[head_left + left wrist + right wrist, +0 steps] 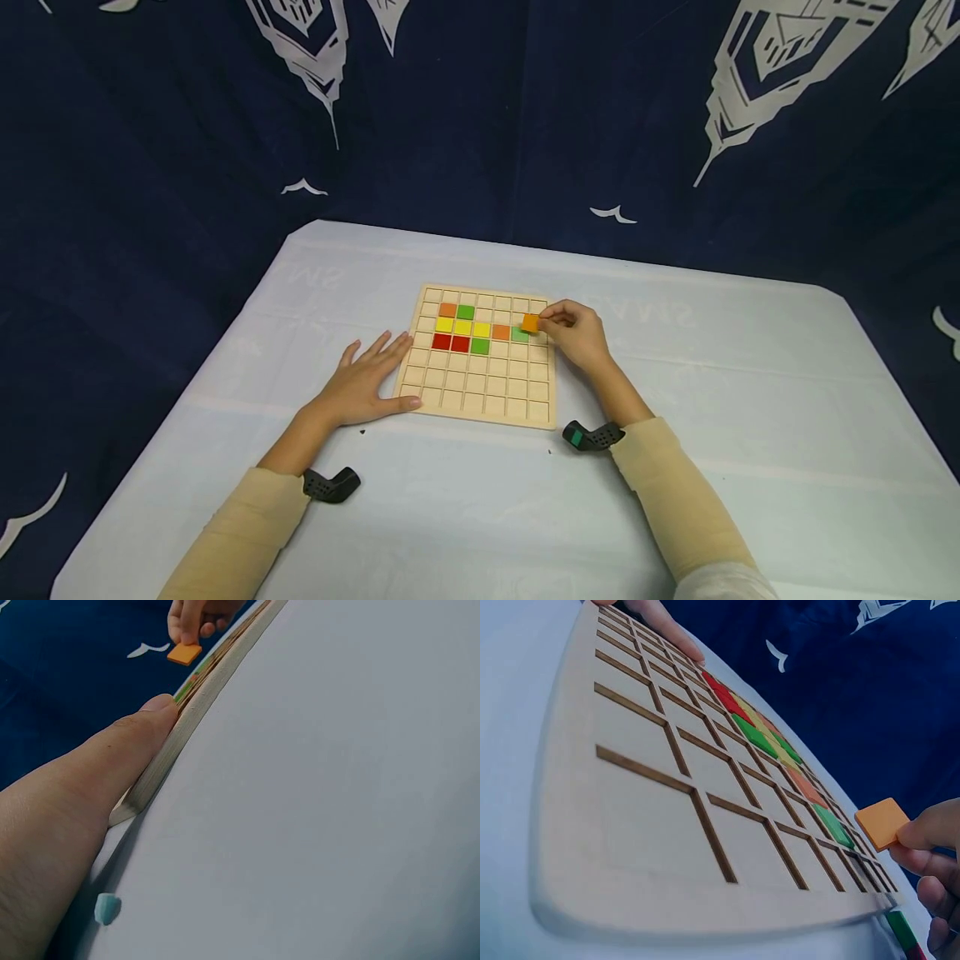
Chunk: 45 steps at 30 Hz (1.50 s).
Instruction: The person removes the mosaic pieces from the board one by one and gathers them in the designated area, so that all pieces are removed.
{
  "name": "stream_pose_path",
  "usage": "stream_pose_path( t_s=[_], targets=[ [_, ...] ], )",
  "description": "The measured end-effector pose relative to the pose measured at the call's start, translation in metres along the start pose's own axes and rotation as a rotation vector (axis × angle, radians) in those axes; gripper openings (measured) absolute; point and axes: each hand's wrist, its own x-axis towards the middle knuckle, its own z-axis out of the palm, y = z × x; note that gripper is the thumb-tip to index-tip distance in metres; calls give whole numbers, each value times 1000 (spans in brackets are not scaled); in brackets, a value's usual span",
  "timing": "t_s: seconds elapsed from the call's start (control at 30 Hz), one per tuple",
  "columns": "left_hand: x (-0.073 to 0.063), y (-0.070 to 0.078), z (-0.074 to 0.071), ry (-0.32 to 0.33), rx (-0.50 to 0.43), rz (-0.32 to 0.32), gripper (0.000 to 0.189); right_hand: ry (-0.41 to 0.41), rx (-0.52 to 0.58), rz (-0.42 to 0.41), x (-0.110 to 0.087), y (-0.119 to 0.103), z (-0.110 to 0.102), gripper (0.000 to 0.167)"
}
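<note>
My right hand (pixel 579 335) pinches an orange square tile (pixel 530 323) between thumb and fingers. In the head view the tile overlaps a green tile (pixel 519 335) near the right side of the wooden grid board (pixel 480 406). The right wrist view shows the orange tile (pixel 881 823) tilted at the board's far side. My left hand (pixel 365 386) lies with fingers spread along the board's left edge. Its thumb (pixel 156 709) rests on the front left corner. Red tiles (pixel 451 342), yellow tiles (pixel 462 327) and other green and orange tiles sit in the grid's squares.
The board lies on a white-covered table (pixel 450 517) with a dark blue patterned cloth (pixel 480 125) behind. Green and red edges (pixel 902 930) show beneath the right hand. A small pale blue bit (pixel 107 908) lies near the left thumb.
</note>
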Motion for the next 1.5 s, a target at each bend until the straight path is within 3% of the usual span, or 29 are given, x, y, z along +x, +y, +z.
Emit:
stream_pose_path(
  t_s=[0.77, 1.5],
  targets=[
    [-1, -2, 2, 0, 2, 4, 98, 47, -81, 24, -12, 14, -31, 13],
    [0, -1, 0, -2, 7, 6, 99, 51, -55, 92, -19, 36, -72, 20]
  ],
)
